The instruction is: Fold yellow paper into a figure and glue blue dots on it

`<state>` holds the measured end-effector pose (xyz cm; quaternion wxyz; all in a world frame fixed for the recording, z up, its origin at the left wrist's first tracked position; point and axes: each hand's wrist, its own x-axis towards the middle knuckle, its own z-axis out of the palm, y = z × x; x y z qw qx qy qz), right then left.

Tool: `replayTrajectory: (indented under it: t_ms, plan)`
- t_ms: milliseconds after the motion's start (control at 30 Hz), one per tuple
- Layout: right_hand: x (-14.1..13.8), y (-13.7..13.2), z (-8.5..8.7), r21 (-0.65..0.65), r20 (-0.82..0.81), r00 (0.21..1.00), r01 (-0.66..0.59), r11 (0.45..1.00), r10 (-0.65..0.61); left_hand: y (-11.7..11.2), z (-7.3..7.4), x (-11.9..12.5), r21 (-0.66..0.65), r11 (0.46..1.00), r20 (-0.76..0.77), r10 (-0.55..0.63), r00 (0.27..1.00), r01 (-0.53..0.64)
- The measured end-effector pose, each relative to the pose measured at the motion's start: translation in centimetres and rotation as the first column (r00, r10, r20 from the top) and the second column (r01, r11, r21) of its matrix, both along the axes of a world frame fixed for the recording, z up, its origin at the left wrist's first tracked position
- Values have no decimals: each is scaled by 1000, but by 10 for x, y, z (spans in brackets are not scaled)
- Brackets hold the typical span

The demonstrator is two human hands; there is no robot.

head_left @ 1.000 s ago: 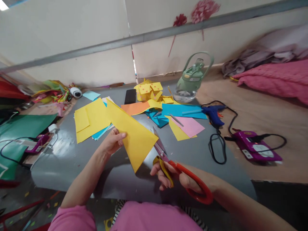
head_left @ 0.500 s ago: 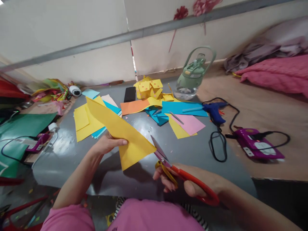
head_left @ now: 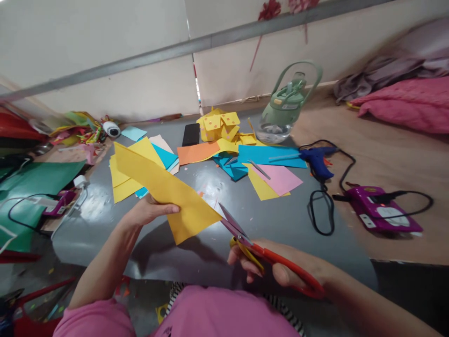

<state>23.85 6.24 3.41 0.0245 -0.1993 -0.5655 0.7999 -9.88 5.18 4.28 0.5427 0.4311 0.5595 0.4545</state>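
Observation:
My left hand pinches a long folded sheet of yellow paper and holds it tilted above the grey mat. In my right hand are red-handled scissors, fingers through the loops. Their blades are parted, with the tips at the paper's lower right corner.
Loose coloured sheets, a stack of yellow sheets, folded yellow paper boxes and a black phone lie on the mat. A green water jug, a blue glue gun with black cable and a purple charger sit to the right.
My left hand has swung the yellow sheet leftward and flatter. The scissors stayed at its lower right corner, shifting slightly right with my right hand.

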Motion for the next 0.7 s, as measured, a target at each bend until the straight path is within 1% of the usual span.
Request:
replayTrajectory:
  t_ms: [67, 167, 333, 433, 567, 633, 700]
  plan:
    - [0, 0, 3, -5, 6, 1000, -7, 1000, 7, 0, 0, -1, -10, 1000, 11, -20, 1000, 20]
    - [1, 1, 6, -1, 5, 1000, -5, 1000, 5, -3, 1, -4, -6, 1000, -21, 3, 1000, -4]
    - [1, 3, 4, -3, 34, 999, -36, 999, 36, -7, 5, -4, -38, 999, -95, 24, 995, -27]
    - [-2, 3, 5, -11, 31, 999, -24, 1000, 24, -8, 7, -3, -56, 998, -113, 30, 993, -37]
    - [-2, 1, 6, -7, 59, 998, -6, 1000, 6, -11, 8, -8, -80, 997, -112, -8, 994, -1]
    - [0, -1, 3, -6, 77, 997, -9, 1000, 10, -12, 8, -11, -86, 996, -107, -33, 994, 23]
    - [2, -1, 0, -4, 59, 998, -15, 1000, 16, -13, 7, -13, -80, 996, -103, -39, 994, 31]
